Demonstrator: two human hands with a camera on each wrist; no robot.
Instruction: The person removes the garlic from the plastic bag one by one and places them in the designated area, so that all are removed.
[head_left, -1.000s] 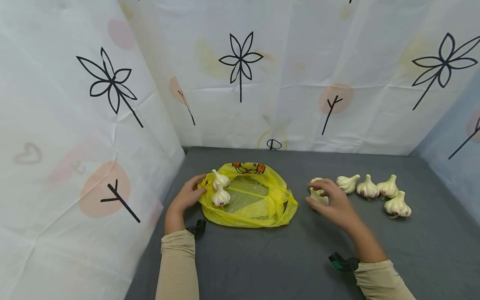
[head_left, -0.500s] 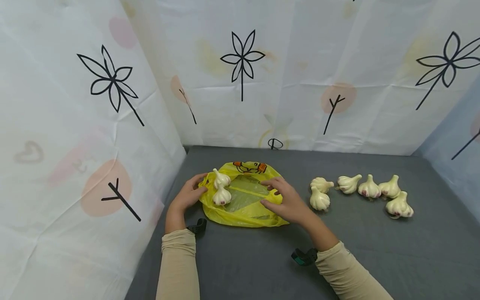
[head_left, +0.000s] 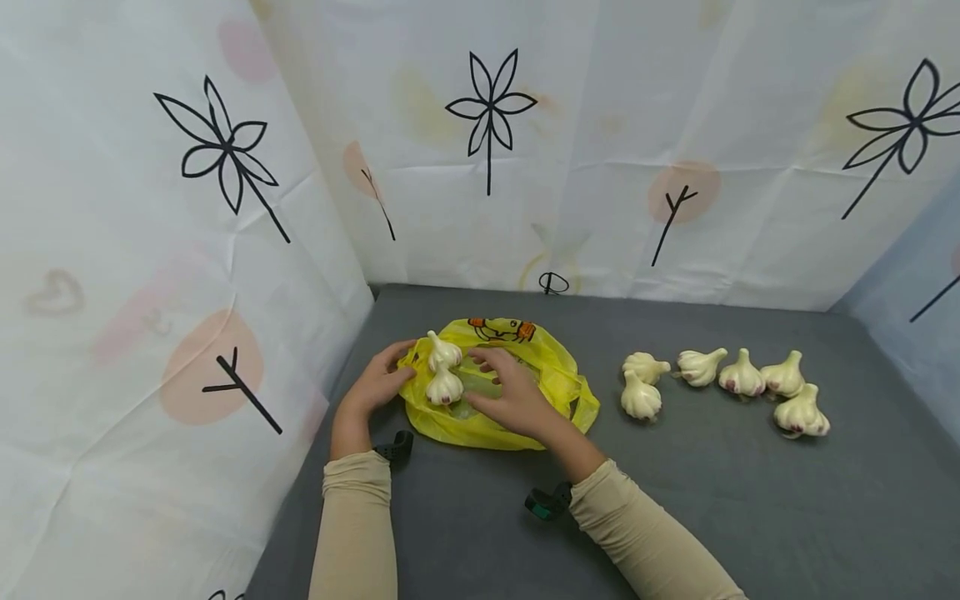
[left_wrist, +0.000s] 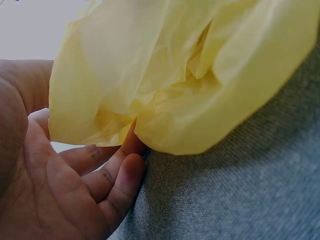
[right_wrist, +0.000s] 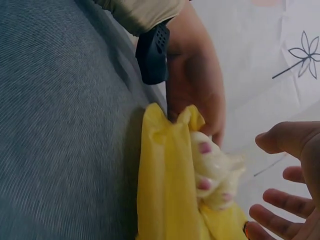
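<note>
A yellow plastic bag [head_left: 480, 432] with an orange and black print lies spread on the table. Two white garlic bulbs, an upper garlic bulb [head_left: 444, 354] and a lower garlic bulb [head_left: 445, 388], sit at its left side. My left hand [head_left: 371, 387] grips the bag's left edge; in the left wrist view its fingers reach under the yellow plastic [left_wrist: 150, 75]. Over the bag's middle hovers my right hand [head_left: 517, 402], fingers spread and bent, right beside the two bulbs. Nothing is between its thumb and fingers in the right wrist view, where purple-marked garlic [right_wrist: 212, 167] shows beyond.
To the right of the bag, two garlic bulbs [head_left: 641, 396] lie together. Farther right is a group of several more garlic bulbs [head_left: 742, 375]. The grey table [head_left: 465, 525] ends at a white patterned cloth [head_left: 592, 225] at the back and left.
My right hand has left the pair of garlic bulbs on the right and travelled leftward across the bag to the two bulbs there. The left hand has stayed at the bag's edge.
</note>
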